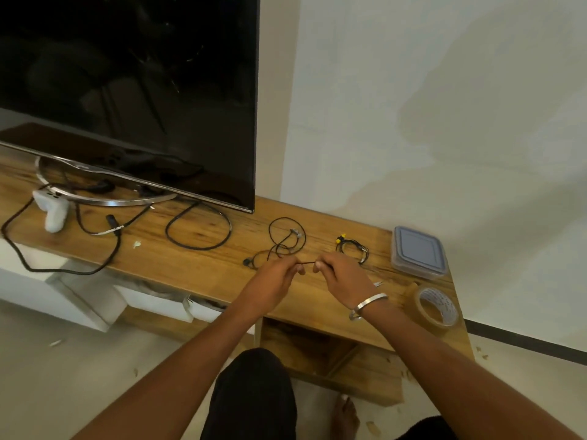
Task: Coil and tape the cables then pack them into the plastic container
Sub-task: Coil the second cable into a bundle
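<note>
A thin black earphone cable (pixel 286 239) lies in loose loops on the wooden TV bench (pixel 203 265). My left hand (pixel 276 274) and my right hand (pixel 341 269) each pinch a short stretch of it, held taut between them just above the bench. A small coiled cable with a yellow plug (pixel 352 247) lies right of my hands. The plastic container (pixel 419 251), lid on, stands at the bench's right end. A roll of clear tape (pixel 433 308) sits in front of it near the corner. A thicker black cable loop (pixel 198 230) lies further left.
A large TV (pixel 127 90) on a chrome stand fills the left back of the bench. A white game controller (pixel 52 209) and more black cords (pixel 63 258) lie at the far left, one hanging over the front edge. My knee and foot are below.
</note>
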